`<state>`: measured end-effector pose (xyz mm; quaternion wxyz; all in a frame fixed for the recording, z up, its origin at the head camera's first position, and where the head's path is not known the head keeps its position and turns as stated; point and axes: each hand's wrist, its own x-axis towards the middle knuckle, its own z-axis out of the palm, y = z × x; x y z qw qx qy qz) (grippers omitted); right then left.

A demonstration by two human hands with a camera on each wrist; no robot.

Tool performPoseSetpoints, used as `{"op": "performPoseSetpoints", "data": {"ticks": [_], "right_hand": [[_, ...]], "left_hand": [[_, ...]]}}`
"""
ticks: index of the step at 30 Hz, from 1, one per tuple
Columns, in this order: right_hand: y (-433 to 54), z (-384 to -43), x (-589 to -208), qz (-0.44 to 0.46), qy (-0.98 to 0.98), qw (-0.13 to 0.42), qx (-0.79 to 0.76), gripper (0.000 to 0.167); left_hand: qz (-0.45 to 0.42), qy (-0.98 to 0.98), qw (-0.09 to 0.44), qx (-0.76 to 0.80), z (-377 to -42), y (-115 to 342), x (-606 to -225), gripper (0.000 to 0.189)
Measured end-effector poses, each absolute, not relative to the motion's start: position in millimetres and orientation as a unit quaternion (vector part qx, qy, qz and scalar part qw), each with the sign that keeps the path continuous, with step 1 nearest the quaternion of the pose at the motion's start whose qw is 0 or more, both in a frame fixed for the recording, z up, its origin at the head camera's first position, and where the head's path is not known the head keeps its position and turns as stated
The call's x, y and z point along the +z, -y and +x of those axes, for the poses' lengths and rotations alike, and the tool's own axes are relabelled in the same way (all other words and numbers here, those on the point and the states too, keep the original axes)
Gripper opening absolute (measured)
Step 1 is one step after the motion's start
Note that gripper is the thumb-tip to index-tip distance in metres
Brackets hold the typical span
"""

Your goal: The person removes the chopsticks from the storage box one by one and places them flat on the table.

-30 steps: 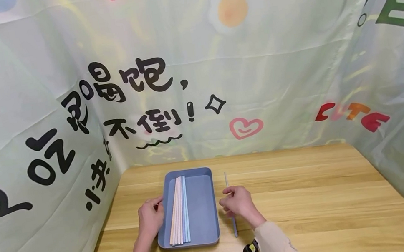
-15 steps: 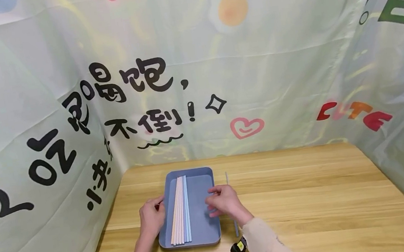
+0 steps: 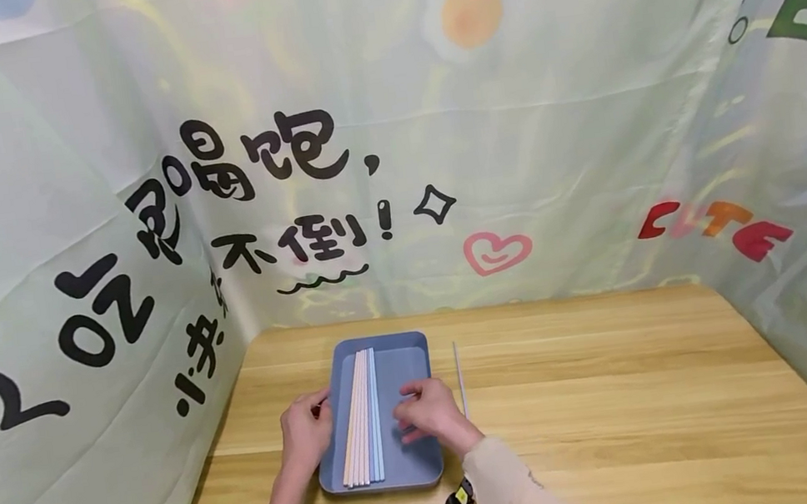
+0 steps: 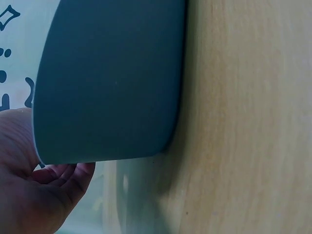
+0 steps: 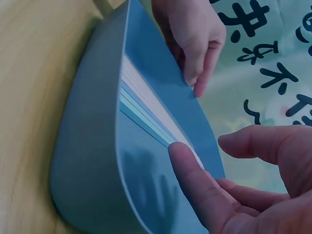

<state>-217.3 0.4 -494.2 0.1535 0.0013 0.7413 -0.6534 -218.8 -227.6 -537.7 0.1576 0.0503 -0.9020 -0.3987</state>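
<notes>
We look down on a wooden table (image 3: 617,394), where a person's left hand (image 3: 305,432) grips the left side of a blue tray (image 3: 401,366) by its rim, fingers curled at the edge. The right hand (image 3: 429,413) hangs released above the tray's right half — thumb and forefinger parted, the fingers loosely bent and clear of the floor beneath them. From the right wrist we catch a dark shape of those fingers (image 5: 144,178) on the tray floor, though we cannot tell shadow from reflection.

In the tray's left half we see a row of chopsticks lying lengthwise, the pale pink ones (image 3: 357,417) on the left and the blue ones (image 3: 374,415) beside them, bunched at the far end and fanned toward the person. A single bluish chopstick (image 3: 459,371) lies on the table just right of the tray, its near end hidden from us by the right forearm. Around the table we see pale printed cloth (image 3: 571,139) — black lettering (image 3: 296,146) behind the tray, the colourful word "CUTE" (image 3: 727,218) off to the right
</notes>
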Motion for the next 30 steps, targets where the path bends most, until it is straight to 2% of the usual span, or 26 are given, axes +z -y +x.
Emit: {"op": "performPoseSetpoints", "data": {"ticks": [15, 30], "right_hand": [[20, -216, -507, 0.001, -0.738, 0.146, -0.659, 0.052], [32, -216, -513, 0.001, -0.742, 0.153, -0.653, 0.046]], "left_hand": [[0.046, 0.900, 0.176, -0.395, -220, 229, -541, 0.028], [0.059, 0.901, 0.157, -0.400, -221, 226, -539, 0.030]]}}
